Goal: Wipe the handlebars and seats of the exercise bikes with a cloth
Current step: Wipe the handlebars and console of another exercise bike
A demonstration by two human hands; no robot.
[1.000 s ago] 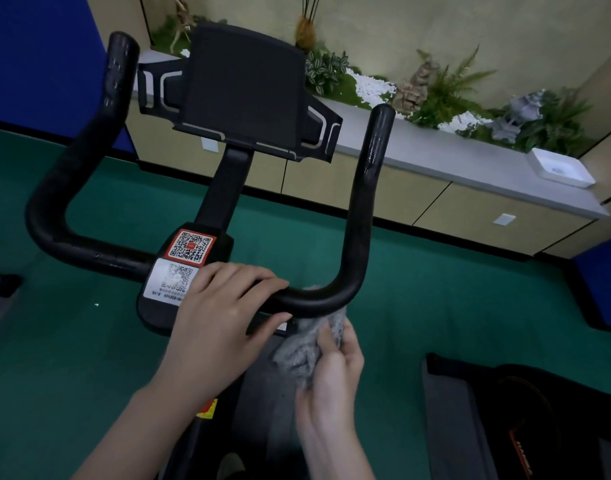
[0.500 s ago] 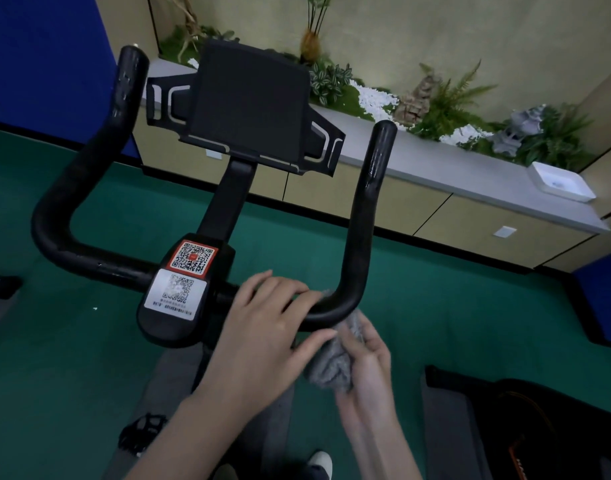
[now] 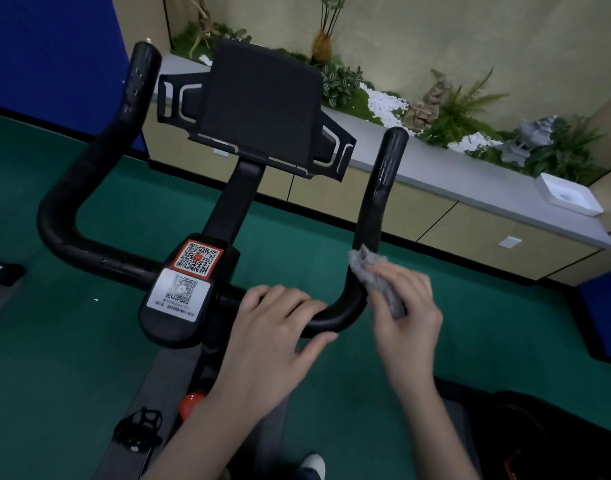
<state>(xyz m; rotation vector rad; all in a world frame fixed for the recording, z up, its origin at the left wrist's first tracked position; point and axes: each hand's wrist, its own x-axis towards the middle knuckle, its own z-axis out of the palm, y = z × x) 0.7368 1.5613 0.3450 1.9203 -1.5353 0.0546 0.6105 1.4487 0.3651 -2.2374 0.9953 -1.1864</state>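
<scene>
The black handlebar point(image 3: 373, 209) is a U-shaped bar with two uprights that rise towards the far wall. The grey cloth point(image 3: 370, 268) lies against the outer side of the right upright, just above its lower bend.

Hands:
- The right hand point(image 3: 408, 313) grips the cloth, fingers curled round the bunched fabric, and presses it to the bar.
- The left hand point(image 3: 266, 344) grips the crossbar between the centre housing point(image 3: 172, 327) and the right bend, fingers curled over the top and thumb underneath.

Labels: the centre housing carries two stickers.
- The upper, a red-bordered QR label point(image 3: 197, 258), has a small red square at its middle.
- The lower, a white QR label point(image 3: 180, 293), has a line of print under the code, too small to read.

The black tablet holder point(image 3: 259, 105) on the stem shows no writing.

Open room: the green floor point(image 3: 55, 358) lies open to the left of the bike and beyond the right upright, as far as the black skirting under the table point(image 3: 470, 181). A white tray point(image 3: 570, 197) sits near the front edge of the table at its right end, with plants point(image 3: 470, 109) along the back edge. A dark machine base point(image 3: 539, 427) fills the floor at lower right. A pedal point(image 3: 138, 427) and a red knob point(image 3: 191, 401) show below the housing.
</scene>
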